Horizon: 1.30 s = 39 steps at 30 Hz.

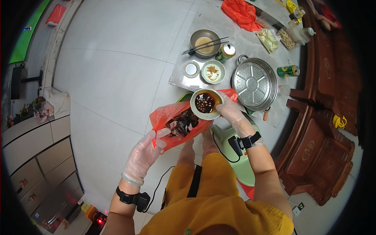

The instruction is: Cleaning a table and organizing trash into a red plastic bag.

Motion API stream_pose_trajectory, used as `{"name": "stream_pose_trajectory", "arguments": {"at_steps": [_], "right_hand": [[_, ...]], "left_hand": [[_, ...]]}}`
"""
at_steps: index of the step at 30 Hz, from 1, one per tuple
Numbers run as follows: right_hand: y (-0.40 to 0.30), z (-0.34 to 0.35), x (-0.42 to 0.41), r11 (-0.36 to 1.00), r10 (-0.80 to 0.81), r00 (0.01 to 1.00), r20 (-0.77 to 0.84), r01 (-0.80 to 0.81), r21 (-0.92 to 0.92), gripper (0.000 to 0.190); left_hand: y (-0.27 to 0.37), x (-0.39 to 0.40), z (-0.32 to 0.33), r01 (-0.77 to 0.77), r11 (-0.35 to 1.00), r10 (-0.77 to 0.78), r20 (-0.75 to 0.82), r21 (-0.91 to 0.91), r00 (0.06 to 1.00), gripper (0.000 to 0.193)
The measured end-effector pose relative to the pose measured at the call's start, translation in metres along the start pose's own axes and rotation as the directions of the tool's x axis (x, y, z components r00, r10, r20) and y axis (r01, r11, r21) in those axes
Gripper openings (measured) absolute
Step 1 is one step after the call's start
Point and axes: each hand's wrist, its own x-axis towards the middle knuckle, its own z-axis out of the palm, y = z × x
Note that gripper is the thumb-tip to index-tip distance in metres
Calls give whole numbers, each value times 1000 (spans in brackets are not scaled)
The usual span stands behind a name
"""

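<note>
Both hands wear clear plastic gloves. My left hand (145, 152) pinches the near left edge of a red plastic bag (160, 113); dark shells and scraps lie in the bag. My right hand (232, 111) grips the right rim of a small pale bowl (192, 102) that holds dark sauce with chopped bits. The bowl is above the bag's right part and hides some of it. Beyond it on the table are a bowl with brown scraps (213, 72), a small round dish (191, 69) and a metal bowl (205, 44) of tan liquid with chopsticks across it.
A metal steamer (254, 83) stands at the right of the table (182, 79), with drink cans (225, 53) about. Another red bag (241, 14) lies at the far end. A green plastic stool (241, 164) is beside my legs; carved wooden chairs (311, 158) stand at right.
</note>
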Motion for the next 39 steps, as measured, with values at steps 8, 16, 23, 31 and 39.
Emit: {"name": "stream_pose_trajectory", "arguments": {"at_steps": [8,16,23,31,39], "right_hand": [[2,38,-17,946,-51,998,-37,37,-321,52],[38,97,-2,510,-486,874,10,293,-809,65],[71,101,12,248,-690,724,31,275,-929,73],[72,68,8,986,-10,974,-225,-27,-162,63],[63,-21,-6,842,21,985,171,-110,529,44]], "left_hand": [[-3,3,-6,-21,992,34,100,-125,994,56],[-6,4,-13,-38,996,51,164,-83,985,55],[-7,3,-15,-30,999,38,182,-45,983,56],[-5,2,-1,-33,999,30,198,13,980,40],[-6,4,-16,-9,1000,4,167,28,986,40]]}}
